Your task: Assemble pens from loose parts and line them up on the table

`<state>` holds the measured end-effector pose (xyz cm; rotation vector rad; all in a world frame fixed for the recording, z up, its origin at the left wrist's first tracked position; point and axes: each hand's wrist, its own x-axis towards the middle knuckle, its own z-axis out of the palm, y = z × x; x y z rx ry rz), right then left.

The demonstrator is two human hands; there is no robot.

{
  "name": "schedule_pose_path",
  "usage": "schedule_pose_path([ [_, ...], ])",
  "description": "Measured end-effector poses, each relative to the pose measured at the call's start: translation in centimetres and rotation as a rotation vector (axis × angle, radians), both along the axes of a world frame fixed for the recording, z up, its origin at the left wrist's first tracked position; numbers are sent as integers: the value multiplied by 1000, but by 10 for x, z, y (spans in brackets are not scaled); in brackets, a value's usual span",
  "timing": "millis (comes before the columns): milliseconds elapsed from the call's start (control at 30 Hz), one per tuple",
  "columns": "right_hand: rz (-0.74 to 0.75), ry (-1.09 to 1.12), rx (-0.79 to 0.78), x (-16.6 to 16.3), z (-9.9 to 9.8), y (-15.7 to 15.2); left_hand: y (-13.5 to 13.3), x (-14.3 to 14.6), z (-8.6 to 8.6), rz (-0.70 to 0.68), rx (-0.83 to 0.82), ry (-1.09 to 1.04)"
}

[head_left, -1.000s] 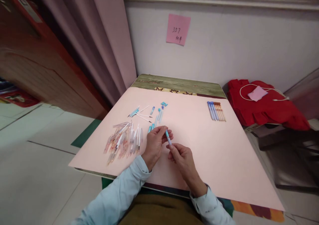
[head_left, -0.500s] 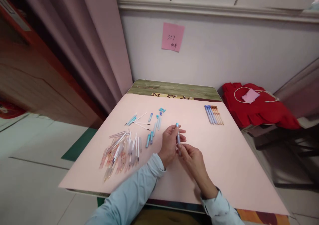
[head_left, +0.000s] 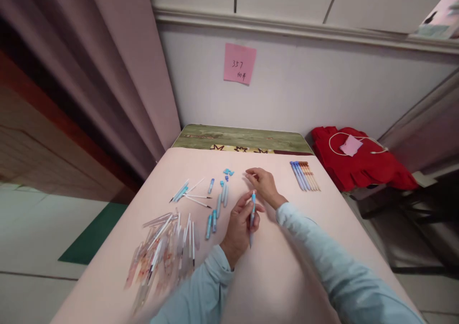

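Note:
My left hand (head_left: 239, 226) is closed around a light blue pen (head_left: 252, 217), held nearly upright above the pink sheet (head_left: 308, 228). My right hand (head_left: 263, 183) stretches forward over the sheet, fingers loosely apart and holding nothing, toward small blue caps (head_left: 227, 173) and loose blue pen parts (head_left: 218, 202). White refills (head_left: 195, 195) lie left of those parts. A pile of clear pen barrels (head_left: 161, 240) lies at the near left.
A row of finished blue and orange pens (head_left: 304, 174) lies at the far right of the sheet. Beyond it the green table top (head_left: 240, 137) meets the wall with a pink note (head_left: 239, 64). A red cloth (head_left: 358, 163) with a white cable sits right.
My right hand let go of the pen and reached forward toward the blue caps. The left hand keeps the pen. The camera has tilted up and moved closer.

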<state>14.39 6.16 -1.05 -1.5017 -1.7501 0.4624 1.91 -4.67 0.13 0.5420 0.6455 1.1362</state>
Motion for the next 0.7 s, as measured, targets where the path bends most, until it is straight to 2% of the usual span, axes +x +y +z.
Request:
schedule_pose_path([
  [100, 8, -24, -6, -31, -13, 32, 2, -6, 2, -11, -9, -30],
  [200, 38, -102, -11, -49, -23, 44, 4, -10, 2, 26, -36, -42],
  [367, 90, -197, -21, -56, -26, 48, 5, -11, 2, 31, -46, -52],
  [500, 83, -155, -20, -46, -23, 32, 6, -12, 3, 24, -10, -36],
  [567, 12, 21, -36, -34, -21, 14, 6, -11, 3, 36, 6, -17],
  [700, -171, 716, -165, -2, -14, -36, 4, -8, 1, -15, 4, 30],
])
